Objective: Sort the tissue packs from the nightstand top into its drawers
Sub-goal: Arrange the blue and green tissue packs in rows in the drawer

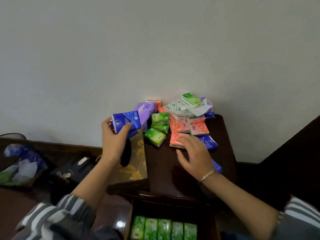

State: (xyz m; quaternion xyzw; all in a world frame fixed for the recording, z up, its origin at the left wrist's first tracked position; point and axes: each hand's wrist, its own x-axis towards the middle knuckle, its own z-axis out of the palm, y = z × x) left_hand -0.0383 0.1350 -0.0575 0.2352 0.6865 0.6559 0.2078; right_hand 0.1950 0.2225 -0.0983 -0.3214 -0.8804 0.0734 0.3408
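A dark wooden nightstand (161,168) carries a pile of tissue packs: green ones (156,129), pink ones (183,126), blue ones (210,142) and a lilac pack (146,110). My left hand (114,141) grips a dark blue pack (127,122) lifted above the top's left side. With fingers spread and relaxed, my right hand (194,155) hovers over a pink pack (175,138) at the pile's front; touch cannot be told. Below, an open drawer (210,222) holds a row of green packs (163,229).
A gold-patterned tissue box (135,163) lies on the nightstand's left part. Left of it on the floor are a black bag (69,172) and a plastic bag of packs (22,163). A white wall stands behind; dark furniture rises at right (294,153).
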